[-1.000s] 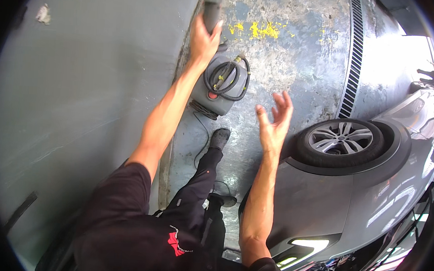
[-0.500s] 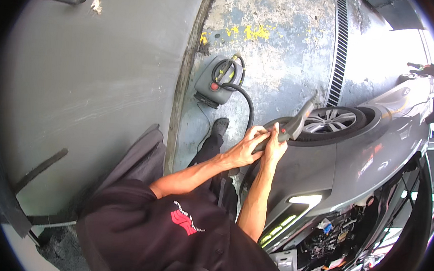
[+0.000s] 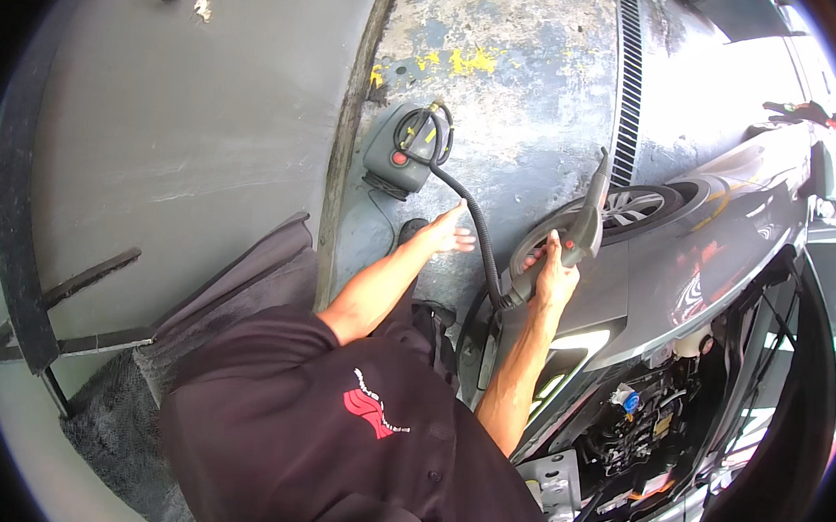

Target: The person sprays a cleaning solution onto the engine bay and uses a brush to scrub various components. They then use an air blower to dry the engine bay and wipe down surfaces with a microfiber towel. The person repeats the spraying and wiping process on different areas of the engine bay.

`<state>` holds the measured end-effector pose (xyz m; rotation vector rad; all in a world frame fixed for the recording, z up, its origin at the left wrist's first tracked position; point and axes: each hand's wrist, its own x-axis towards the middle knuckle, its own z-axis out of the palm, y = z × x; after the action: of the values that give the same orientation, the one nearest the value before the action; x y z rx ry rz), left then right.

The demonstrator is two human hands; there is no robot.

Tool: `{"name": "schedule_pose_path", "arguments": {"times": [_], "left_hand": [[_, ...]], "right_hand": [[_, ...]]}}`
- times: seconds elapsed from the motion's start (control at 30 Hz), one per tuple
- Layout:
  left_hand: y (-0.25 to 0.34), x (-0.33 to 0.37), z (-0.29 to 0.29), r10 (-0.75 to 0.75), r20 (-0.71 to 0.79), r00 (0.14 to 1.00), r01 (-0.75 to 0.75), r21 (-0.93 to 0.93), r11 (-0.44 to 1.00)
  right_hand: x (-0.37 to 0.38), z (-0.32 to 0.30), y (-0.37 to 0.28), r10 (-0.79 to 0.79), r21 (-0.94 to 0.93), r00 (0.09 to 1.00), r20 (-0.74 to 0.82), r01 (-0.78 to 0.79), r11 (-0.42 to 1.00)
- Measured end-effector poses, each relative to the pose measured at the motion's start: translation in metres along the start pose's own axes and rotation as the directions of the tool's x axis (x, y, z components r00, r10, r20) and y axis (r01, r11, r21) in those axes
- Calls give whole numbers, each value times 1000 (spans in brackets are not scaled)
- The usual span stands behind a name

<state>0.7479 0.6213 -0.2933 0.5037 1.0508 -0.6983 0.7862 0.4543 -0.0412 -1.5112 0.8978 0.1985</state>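
My right hand (image 3: 555,277) is wrapped round a grey hose-fed hand gun (image 3: 589,226) with a red button and a tapering nozzle that points away from me. The gun is beside the front wheel (image 3: 632,207) of a grey car. From its rear end a black ribbed hose (image 3: 482,229) runs to a grey floor unit (image 3: 378,161) with a red knob; part of the hose is coiled on top of that unit. My left hand (image 3: 446,234) is off the gun, stretched out near the hose with fingers apart and nothing in it.
The car's grey fender (image 3: 671,267) and open engine bay (image 3: 652,419) lie at the right. A grey wall (image 3: 228,87) stands on the left, with a dark cloth (image 3: 245,274) near it. A drain grate (image 3: 628,92) crosses the worn floor. The unit's thin cord trails nearby.
My left hand has let go of the gun and moved left toward the hose. The right hand still holds the gun, which has shifted slightly right, its nozzle turned more straight ahead.
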Motion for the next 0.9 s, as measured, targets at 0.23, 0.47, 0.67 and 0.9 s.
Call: {"name": "schedule_pose_path", "arguments": {"times": [0.23,0.47,0.67,0.9], "left_hand": [[62,121,72,164,-55,985,-171,-160,972],[248,138,80,448,62,892,-413,-293,862],[336,51,-30,846,198,495,-470,-758,452],[146,52,-168,333,-224,916,-395,-657,643]], "right_hand": [[-21,-33,-37,-79,9,997,-15,79,997],[-11,-11,-43,-294,411,956,-11,273,870],[8,45,-23,-318,603,942,107,193,774],[-1,37,8,-170,507,975,141,76,859]]}}
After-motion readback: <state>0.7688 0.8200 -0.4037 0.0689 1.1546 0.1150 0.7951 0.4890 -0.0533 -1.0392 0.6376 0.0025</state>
